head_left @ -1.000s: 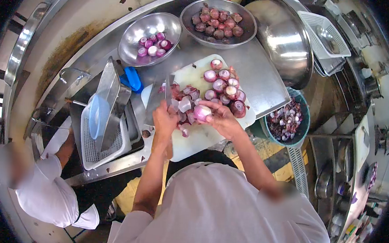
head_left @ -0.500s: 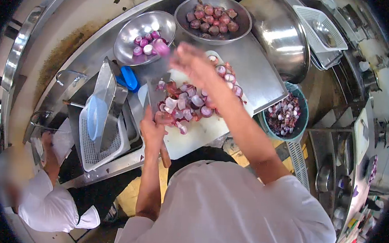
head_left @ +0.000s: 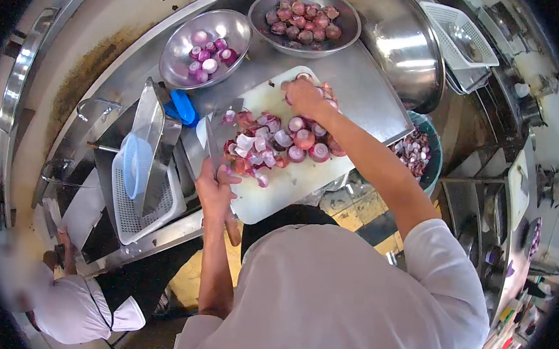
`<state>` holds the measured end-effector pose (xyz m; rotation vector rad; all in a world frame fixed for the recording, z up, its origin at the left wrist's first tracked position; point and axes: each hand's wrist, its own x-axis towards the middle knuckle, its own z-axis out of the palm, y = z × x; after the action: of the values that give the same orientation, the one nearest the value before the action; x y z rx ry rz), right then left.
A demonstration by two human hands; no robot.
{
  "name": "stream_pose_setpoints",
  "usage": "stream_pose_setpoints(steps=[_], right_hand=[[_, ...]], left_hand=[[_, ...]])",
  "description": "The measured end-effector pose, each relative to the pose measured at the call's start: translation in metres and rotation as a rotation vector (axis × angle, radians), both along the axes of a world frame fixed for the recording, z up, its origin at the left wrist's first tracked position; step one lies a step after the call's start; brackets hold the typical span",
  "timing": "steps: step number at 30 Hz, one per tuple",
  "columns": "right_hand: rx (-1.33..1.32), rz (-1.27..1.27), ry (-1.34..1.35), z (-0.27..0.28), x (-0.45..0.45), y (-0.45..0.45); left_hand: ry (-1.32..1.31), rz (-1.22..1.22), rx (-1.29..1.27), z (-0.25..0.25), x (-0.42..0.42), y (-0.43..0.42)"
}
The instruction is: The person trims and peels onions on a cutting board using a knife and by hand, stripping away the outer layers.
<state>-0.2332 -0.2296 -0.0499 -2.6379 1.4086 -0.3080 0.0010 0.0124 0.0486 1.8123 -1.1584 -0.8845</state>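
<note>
My left hand (head_left: 215,186) is closed round a knife (head_left: 212,142), its blade pointing away from me and its wooden handle showing below the hand. My right hand (head_left: 306,99) reaches across the white cutting board (head_left: 268,196) to its far end. Its fingers curl down on a red onion, which they mostly hide. Trimmed red onions (head_left: 304,139) lie on the board beneath my right forearm. Loose onion skins and cut ends (head_left: 256,144) are heaped between the hands.
A steel bowl (head_left: 174,62) holds peeled onions; another (head_left: 259,32) holds unpeeled ones. Right of the counter, a green bin (head_left: 435,158) contains onion scraps. A large steel pot (head_left: 403,41) stands at the back right. A white basket (head_left: 136,233) and a co-worker (head_left: 79,306) are at left.
A purple onion in the air near the peeled-onion bowl is no longer there. My right hand has moved from beside that bowl rightward to the onions. My left hand still holds the knife.
</note>
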Motion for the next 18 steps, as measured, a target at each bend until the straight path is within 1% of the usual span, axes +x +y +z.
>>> stream_pose_setpoints(steps=[1,2,4,5,6,7,8,9,10,12,13,14,15,16,17,18], right_hand=[[0.144,-0.03,-0.126,0.013,0.0,-0.001],[0.149,-0.025,-0.124,0.025,-0.003,0.002],[0.708,-0.156,-0.956,0.05,-0.011,0.015],[0.713,-0.151,-0.951,0.057,-0.011,0.023],[1.003,-0.17,-1.386,0.062,-0.011,0.033],[1.289,-0.188,-1.824,0.065,-0.011,0.044],[1.288,-0.187,-1.825,0.068,-0.008,0.056],[1.336,-0.267,-1.899,0.07,-0.003,0.07],[1.384,-0.352,-1.972,0.07,0.001,0.08],[1.361,-0.399,-1.952,0.062,0.008,0.092],[1.341,-0.437,-1.929,0.052,0.012,0.095],[1.267,-0.474,-1.875,0.044,0.016,0.095],[1.267,-0.473,-1.875,0.046,0.02,0.097],[1.138,-0.53,-1.818,0.048,0.025,0.099],[1.009,-0.584,-1.757,0.05,0.028,0.101],[1.007,-0.583,-1.759,0.05,0.032,0.102]], left_hand=[[-0.001,0.002,0.003,0.003,0.0,-0.001],[-0.013,-0.011,-0.001,0.007,0.0,-0.001],[-0.019,-0.013,-0.005,0.004,0.002,0.0],[0.019,-0.025,0.053,-0.005,0.006,0.001],[0.056,-0.039,0.109,-0.009,0.009,0.002],[0.055,-0.037,0.108,-0.009,0.007,0.002],[0.074,-0.069,0.169,-0.008,0.003,0.001],[0.094,-0.103,0.23,-0.007,-0.002,0.001],[0.095,-0.106,0.232,-0.005,-0.007,-0.001],[0.123,-0.233,0.262,-0.001,-0.018,-0.007],[0.124,-0.233,0.264,0.01,-0.028,-0.011],[0.061,-0.307,0.252,0.023,-0.038,-0.014],[-0.001,-0.381,0.239,0.033,-0.048,-0.018],[-0.071,-0.451,0.212,0.037,-0.054,-0.021],[-0.073,-0.451,0.21,0.034,-0.06,-0.024],[-0.169,-0.483,0.137,0.029,-0.065,-0.026]])
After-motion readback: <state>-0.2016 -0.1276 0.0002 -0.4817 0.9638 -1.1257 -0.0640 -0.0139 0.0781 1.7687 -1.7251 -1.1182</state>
